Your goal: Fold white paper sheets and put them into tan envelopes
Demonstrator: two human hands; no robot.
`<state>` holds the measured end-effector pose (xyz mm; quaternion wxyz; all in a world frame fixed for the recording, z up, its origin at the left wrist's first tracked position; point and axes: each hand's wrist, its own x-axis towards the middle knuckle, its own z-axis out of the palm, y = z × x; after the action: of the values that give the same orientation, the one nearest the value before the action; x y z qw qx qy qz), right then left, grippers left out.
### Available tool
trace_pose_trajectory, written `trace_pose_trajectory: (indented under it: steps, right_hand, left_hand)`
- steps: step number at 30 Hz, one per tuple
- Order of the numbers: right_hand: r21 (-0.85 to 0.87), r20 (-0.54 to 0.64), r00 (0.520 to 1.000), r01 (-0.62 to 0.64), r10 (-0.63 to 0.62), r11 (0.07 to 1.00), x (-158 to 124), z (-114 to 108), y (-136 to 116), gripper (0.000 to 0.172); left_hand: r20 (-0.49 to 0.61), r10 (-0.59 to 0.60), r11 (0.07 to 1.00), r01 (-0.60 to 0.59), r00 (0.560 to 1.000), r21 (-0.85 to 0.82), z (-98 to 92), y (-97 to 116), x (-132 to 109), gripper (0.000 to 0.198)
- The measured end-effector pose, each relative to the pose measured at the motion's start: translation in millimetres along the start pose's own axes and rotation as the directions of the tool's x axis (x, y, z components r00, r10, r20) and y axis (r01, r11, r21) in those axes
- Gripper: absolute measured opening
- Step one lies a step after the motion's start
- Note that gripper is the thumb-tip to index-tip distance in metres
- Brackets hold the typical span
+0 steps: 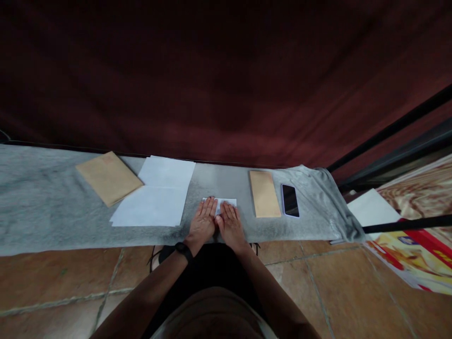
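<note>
Both of my hands lie flat, side by side, on a small folded sheet of white paper (229, 201) at the front middle of the cloth-covered bench. My left hand (204, 219), with a dark band on its wrist, presses on the left part with fingers stretched out. My right hand (230, 226) rests on the right part, fingers also straight and its thumb close to the left hand. Most of the paper is hidden under them. Left of my hands is a stack of white sheets (155, 202). To the right lies a brown envelope stack (264, 194).
Another pile of brown envelopes (108, 178) overlaps the white sheets at the far left. A phone (290, 200) lies right of the envelopes. Grey cloth (42, 197) covers the narrow bench, with a dark red curtain (226, 94) behind. Black bars (395, 125) and a colourful box (416, 254) stand right.
</note>
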<state>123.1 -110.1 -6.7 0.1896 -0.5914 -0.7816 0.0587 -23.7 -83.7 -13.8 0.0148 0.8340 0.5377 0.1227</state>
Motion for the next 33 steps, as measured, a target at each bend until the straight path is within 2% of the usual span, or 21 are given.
trace_pose_trajectory:
  steps: [7,18,29,33]
  right_hand:
    - [-0.033,0.009,1.000,0.011,-0.010,0.999,6,12,12,0.056]
    - [-0.117,-0.055,0.998,-0.049,0.043,0.992,0,8,35,0.056]
    - [-0.124,-0.079,0.994,-0.083,0.073,0.989,-3,7,38,0.057]
    - [-0.134,-0.067,0.994,-0.090,0.082,0.987,-3,6,37,0.057]
  left_hand:
    - [0.022,-0.013,1.000,0.012,1.000,0.025,-5.4,5,1,0.061]
    - [0.004,-0.047,0.999,0.047,0.999,0.010,-6.0,6,1,0.061]
    - [-0.081,-0.149,0.988,0.145,0.985,-0.061,-1.2,-5,-15,0.065]
    - [-0.128,-0.175,0.984,0.168,0.976,-0.062,-3.4,-1,-22,0.064]
